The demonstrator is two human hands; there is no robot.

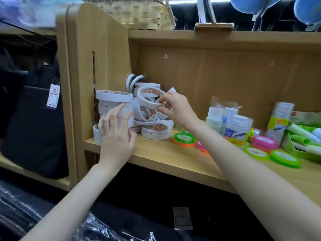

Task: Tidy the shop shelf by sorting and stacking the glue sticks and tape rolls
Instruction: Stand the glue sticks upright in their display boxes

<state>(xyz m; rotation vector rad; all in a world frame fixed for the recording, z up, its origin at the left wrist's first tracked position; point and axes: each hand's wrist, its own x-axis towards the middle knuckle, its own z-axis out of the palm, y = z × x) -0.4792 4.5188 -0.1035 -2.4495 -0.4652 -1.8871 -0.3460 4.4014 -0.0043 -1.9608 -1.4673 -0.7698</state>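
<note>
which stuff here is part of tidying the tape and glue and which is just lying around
Part of the job: white tape stack, white tape roll in the right hand, coloured tape rolls, glue sticks.
Just lying about: basket, black bag, tag.

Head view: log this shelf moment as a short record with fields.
left hand: rests on white tape stack, fingers straight
right hand: pinches a tilted white tape roll
shelf: wooden
neon tape rolls: flat, right of the white pile
glue sticks: in a green box, far right
</note>
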